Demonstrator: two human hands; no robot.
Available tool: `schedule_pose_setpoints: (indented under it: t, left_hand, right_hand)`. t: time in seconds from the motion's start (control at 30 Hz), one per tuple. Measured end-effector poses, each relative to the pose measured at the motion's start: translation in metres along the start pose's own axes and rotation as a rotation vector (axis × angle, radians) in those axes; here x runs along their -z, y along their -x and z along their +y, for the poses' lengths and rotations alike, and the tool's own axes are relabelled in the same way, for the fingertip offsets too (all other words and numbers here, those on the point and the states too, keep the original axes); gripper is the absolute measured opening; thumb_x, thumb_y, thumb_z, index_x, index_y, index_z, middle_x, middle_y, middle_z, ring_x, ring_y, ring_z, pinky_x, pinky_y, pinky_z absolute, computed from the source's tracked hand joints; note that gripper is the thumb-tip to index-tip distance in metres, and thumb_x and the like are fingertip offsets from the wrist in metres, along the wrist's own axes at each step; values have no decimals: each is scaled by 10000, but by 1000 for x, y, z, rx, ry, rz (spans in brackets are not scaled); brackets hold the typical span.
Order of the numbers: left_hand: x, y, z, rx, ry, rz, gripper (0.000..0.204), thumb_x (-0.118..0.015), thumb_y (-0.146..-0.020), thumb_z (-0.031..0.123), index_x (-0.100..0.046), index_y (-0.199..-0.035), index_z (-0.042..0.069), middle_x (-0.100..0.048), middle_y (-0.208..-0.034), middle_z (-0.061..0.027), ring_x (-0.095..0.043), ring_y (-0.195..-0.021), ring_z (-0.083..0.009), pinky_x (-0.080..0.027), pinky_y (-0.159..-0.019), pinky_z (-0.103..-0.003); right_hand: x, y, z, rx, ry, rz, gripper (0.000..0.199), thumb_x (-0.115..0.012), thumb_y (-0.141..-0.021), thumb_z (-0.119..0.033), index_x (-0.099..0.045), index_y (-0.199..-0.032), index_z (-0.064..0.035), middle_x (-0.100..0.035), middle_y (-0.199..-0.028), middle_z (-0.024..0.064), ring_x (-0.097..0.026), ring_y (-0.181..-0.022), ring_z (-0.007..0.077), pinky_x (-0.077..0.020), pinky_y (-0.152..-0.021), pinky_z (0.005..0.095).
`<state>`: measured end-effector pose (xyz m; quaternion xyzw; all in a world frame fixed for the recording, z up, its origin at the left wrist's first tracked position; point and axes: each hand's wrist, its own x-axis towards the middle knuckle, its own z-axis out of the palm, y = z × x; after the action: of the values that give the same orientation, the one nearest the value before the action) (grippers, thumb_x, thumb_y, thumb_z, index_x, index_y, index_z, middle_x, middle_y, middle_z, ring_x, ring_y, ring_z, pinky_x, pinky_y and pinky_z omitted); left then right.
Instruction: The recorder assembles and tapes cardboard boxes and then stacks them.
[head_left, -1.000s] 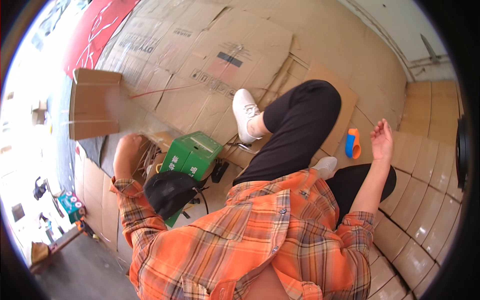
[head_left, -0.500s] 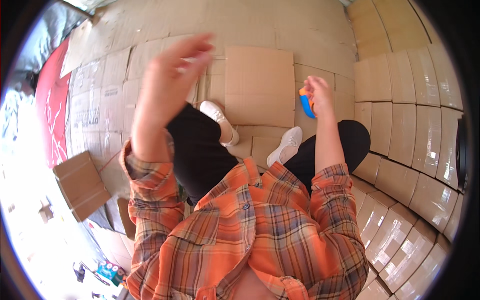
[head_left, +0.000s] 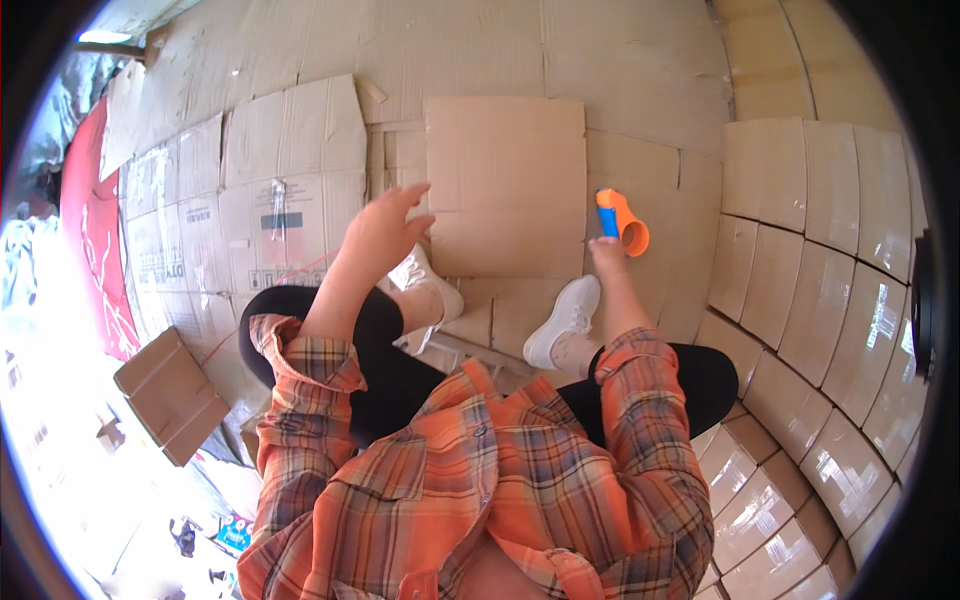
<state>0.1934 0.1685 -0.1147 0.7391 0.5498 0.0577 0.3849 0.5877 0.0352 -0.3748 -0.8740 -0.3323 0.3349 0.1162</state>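
Observation:
A flat, closed-looking cardboard piece [head_left: 507, 165], roughly square with a crease across it, lies on the floor just beyond my shoes. My left hand [head_left: 388, 232] hovers by its left edge, fingers apart, with nothing in it. To the right of the cardboard, my right hand [head_left: 608, 257] is closed on the near end of an orange and blue tape dispenser [head_left: 622, 215]. The dispenser's round orange ring faces up. Most of my right fingers are hidden by the back of the hand.
Stacked cardboard boxes [head_left: 765, 170] wall the right side. Flattened cardboard [head_left: 470, 50] covers the floor. A small carton [head_left: 172, 395] sits at the left, near a red sheet [head_left: 92, 230]. My white shoes [head_left: 566, 322] frame the cardboard piece's near side.
My left hand has come down and nearer from its raised, blurred position. The right hand has drawn nearer with the dispenser, whose ring now shows. The view has shifted slightly.

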Motion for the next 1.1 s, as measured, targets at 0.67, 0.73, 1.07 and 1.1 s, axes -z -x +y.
schedule_pose_setpoints:
  t: [0.67, 0.73, 1.07, 1.1]
  left_hand:
    - [-58, 36, 70, 91, 912, 91, 576, -626, -885, 248, -374, -1386, 111, -457, -1304, -112, -552, -1037, -207, -505, -751, -318]
    - [-71, 50, 81, 74, 966, 77, 617, -618, -896, 279, -319, -1412, 117, -379, -1360, -113, -529, -1060, -197, -502, -721, -310]
    - [-124, 57, 56, 86, 1070, 126, 664, -619, -892, 343, -323, -1405, 43, -479, -1146, -67, -546, -888, -145, -479, -650, -260]
    - [-122, 56, 58, 102, 1117, 116, 650, -614, -896, 342, -331, -1402, 49, -477, -1127, -61, -546, -883, -141, -479, -645, -258]
  right_hand:
    - [106, 220, -197, 613, -79, 133, 318, -655, -765, -216, -539, -981, -13, -588, -887, 186, -600, -811, 368, -476, -697, 430]
    - [90, 257, -192, 647, -102, 150, 364, -654, -776, -237, -513, -1035, -23, -580, -948, 187, -600, -849, 371, -476, -719, 447]
    - [55, 259, -154, 695, -401, -185, 625, -709, -778, -397, -482, -1213, -11, -529, -968, 116, -559, -797, 194, -477, -710, 305]
    - [53, 255, -155, 721, -472, -169, 637, -703, -788, -407, -485, -1228, 0, -520, -946, 88, -529, -774, 146, -466, -695, 270]
